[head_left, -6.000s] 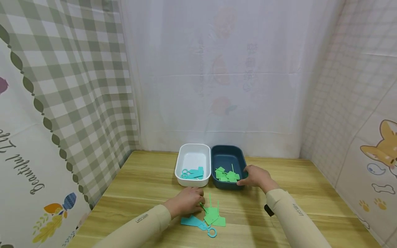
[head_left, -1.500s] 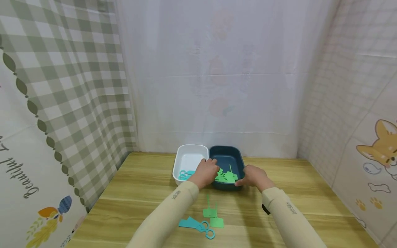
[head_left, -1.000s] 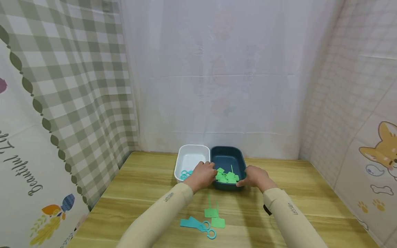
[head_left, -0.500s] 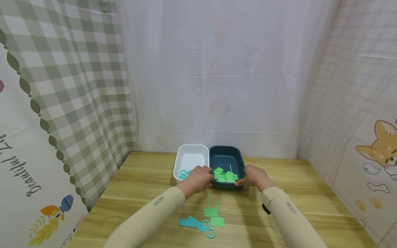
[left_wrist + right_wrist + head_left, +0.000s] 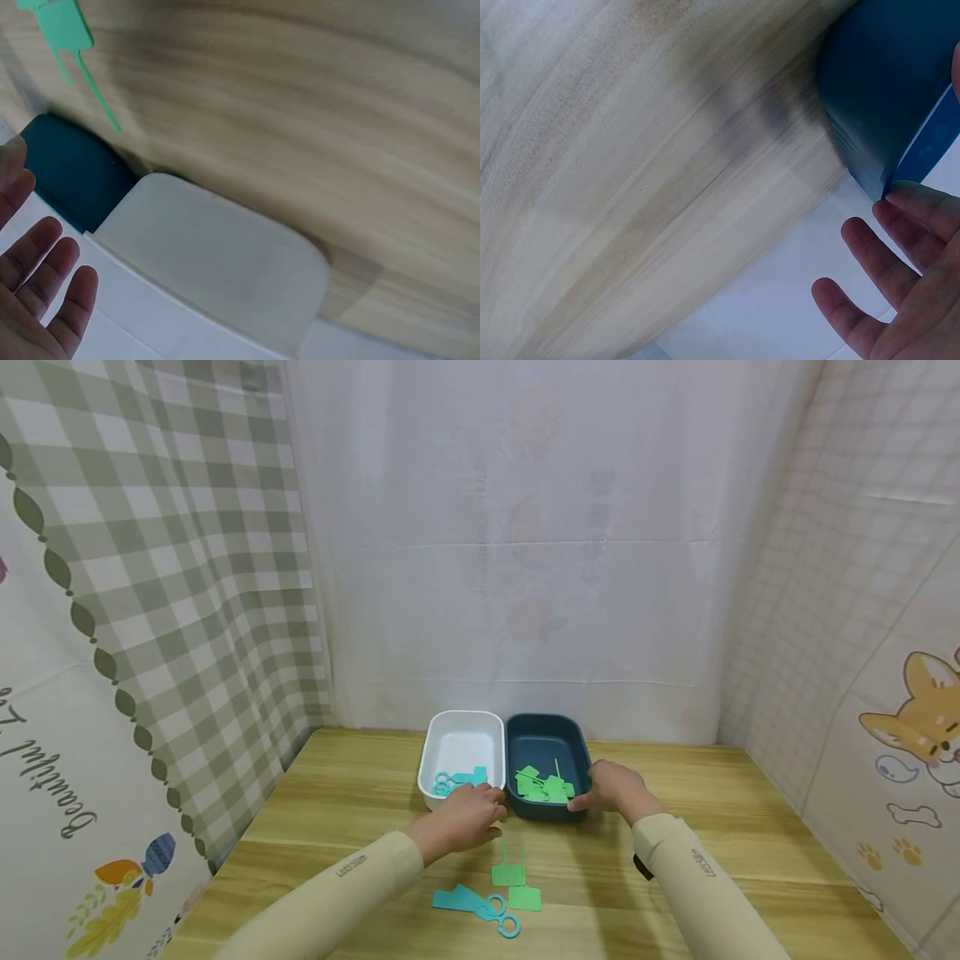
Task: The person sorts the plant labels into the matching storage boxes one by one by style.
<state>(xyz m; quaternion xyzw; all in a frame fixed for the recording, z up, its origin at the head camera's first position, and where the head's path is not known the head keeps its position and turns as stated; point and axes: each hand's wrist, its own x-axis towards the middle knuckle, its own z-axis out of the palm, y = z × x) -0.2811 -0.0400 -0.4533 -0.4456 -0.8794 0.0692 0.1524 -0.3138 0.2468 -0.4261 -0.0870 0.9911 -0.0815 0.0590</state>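
My left hand (image 5: 465, 818) hovers before the white box, its fingers loosely bent and holding nothing. In the left wrist view the fingers (image 5: 64, 259) are spread apart. My right hand (image 5: 618, 789) holds the near right corner of the dark blue box (image 5: 551, 812), thumb on the front rim and fingers at the side; in the right wrist view a fingertip (image 5: 900, 192) touches the rim. Green flat tags with thin tails (image 5: 543, 787) lie inside it. Two more green tags (image 5: 524, 898) lie on the table beside teal flat tags with ring ends (image 5: 461, 898).
The white box (image 5: 461, 739) stands against the left side of the dark blue one and contains teal ring-ended tags (image 5: 470, 777). Both sit on a wood-grain table (image 5: 360, 793) near its back edge. A white curtain (image 5: 420, 610) hangs behind.
Six seconds ago my left hand was at the green pile, a green tag at its fingers. It then reached over the boxes and has drawn back, empty. Fewer green tags lie on the table.
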